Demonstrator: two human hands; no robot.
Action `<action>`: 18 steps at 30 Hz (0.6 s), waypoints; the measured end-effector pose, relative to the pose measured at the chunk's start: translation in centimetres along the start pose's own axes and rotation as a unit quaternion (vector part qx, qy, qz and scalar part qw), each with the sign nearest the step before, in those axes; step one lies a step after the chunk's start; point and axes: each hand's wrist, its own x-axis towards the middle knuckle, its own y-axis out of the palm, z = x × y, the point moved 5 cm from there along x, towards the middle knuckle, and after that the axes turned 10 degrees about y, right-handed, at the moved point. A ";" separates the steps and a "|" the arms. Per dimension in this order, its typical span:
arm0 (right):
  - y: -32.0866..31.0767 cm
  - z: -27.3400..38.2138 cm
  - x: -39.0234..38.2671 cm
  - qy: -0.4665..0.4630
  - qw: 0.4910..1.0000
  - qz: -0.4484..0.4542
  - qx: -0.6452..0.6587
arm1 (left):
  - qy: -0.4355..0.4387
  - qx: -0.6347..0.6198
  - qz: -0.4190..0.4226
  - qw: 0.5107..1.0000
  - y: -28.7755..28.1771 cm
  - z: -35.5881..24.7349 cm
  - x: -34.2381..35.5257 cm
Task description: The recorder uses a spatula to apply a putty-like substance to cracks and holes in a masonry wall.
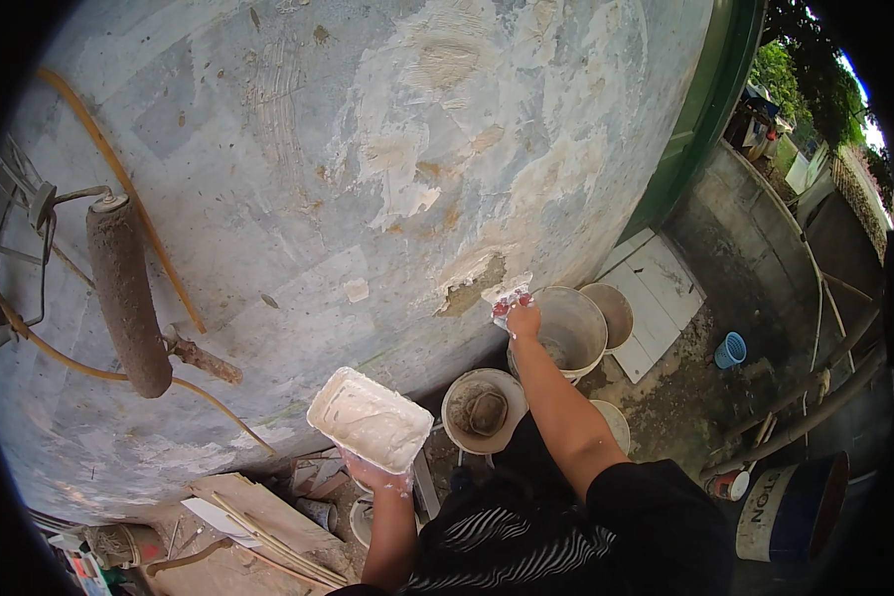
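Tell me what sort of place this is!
Probably a work spot in an outdoor yard beside a building. You can see a big patchy wall, buckets on the dirty ground, and green trees beyond.

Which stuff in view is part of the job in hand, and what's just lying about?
In use:
tray of whitish paste, in left hand
scraper, in right hand
wall, its bare patch beside the scraper

Apparently idle:
brown roller
blue plastic container
white panel
drum
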 end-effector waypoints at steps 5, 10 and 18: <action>2.3 -0.9 -0.3 -0.015 1.000 0.015 0.016 | 0.006 0.006 -0.005 1.000 0.0 -0.4 -0.6; 3.0 4.4 -5.4 -0.074 0.990 0.000 -0.117 | 0.037 0.022 0.039 0.998 1.1 -1.5 -1.0; 1.8 4.6 -3.6 -0.097 0.994 0.039 -0.036 | 0.051 0.002 0.011 0.999 0.9 -1.6 -1.1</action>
